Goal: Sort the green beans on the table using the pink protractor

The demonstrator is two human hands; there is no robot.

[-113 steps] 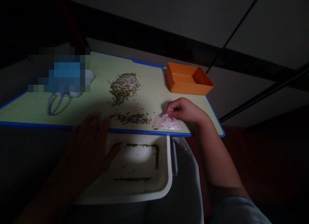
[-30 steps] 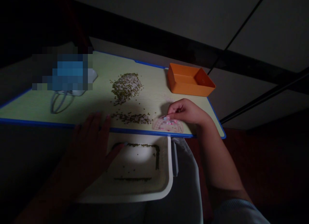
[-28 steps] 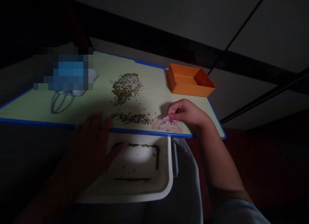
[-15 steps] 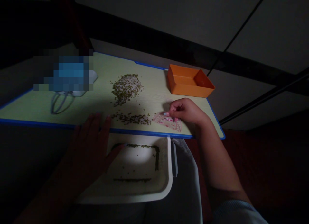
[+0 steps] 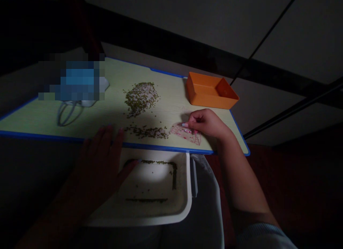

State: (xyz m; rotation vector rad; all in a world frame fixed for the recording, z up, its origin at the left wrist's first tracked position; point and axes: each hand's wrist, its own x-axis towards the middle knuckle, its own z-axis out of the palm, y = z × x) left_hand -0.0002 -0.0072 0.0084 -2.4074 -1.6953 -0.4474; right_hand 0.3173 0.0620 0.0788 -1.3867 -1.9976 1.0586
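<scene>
In the head view, my right hand (image 5: 205,123) pinches a clear pink protractor (image 5: 182,134) against the pale tabletop. The protractor's curved edge faces left, next to a thin row of mixed green and pale grains (image 5: 148,132). Farther back lies a larger heap of the same grains (image 5: 141,97). My left hand (image 5: 103,152) is in shadow at the front edge of the table, fingers spread and holding nothing. Its thumb reaches over a white tub (image 5: 187,202) below the edge, where green grains line the bottom's borders.
An orange open box (image 5: 210,101) stands at the table's back right. A blurred-out blue item with a looped cord (image 5: 65,115) sits at the left. The table (image 5: 168,88) has a blue rim, and cabinet panels rise behind it.
The protractor has shifted very slightly to the right in my right hand's grip. My left hand and the heaps look the same.
</scene>
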